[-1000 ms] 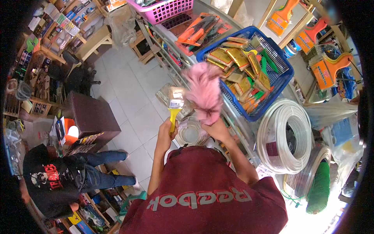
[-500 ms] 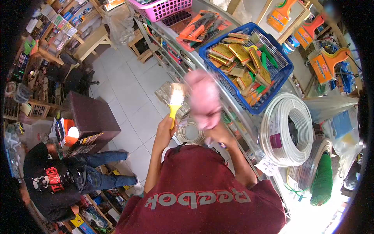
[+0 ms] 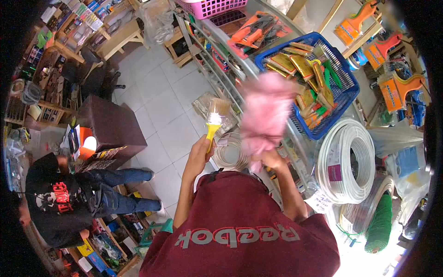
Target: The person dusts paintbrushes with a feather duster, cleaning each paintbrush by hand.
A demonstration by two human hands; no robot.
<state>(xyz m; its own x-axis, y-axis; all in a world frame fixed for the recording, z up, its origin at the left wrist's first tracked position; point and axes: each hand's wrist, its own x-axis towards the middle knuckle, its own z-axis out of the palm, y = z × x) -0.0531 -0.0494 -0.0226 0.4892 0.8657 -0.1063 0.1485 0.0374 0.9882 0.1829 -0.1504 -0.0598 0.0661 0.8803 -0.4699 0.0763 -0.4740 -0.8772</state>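
My left hand point(image 3: 198, 154) is closed around the yellow handle of a paintbrush point(image 3: 216, 115). Its bristles point up and away from me, above the tiled floor. In my right hand point(image 3: 271, 160) is a bunched pink cloth point(image 3: 267, 108), smeared by motion. The cloth hangs over the glass counter's near edge and covers part of a blue basket point(image 3: 344, 102) in the view. Inside that basket lie several gold-wrapped packets point(image 3: 302, 67) and tools with green and orange handles. Beyond it, orange-handled tools point(image 3: 251, 34) rest on the counter.
A coil of white cable point(image 3: 325, 161) and a green twine roll point(image 3: 379, 226) sit at the right. A pink basket point(image 3: 212, 8) stands at the counter's far end. On the left, a person in black point(image 3: 57, 201) is near a brown box-shaped stand point(image 3: 110, 124).
The pink cloth has swung to the right, toward the blue basket. My left hand still holds the paintbrush. The whole view has shifted slightly.
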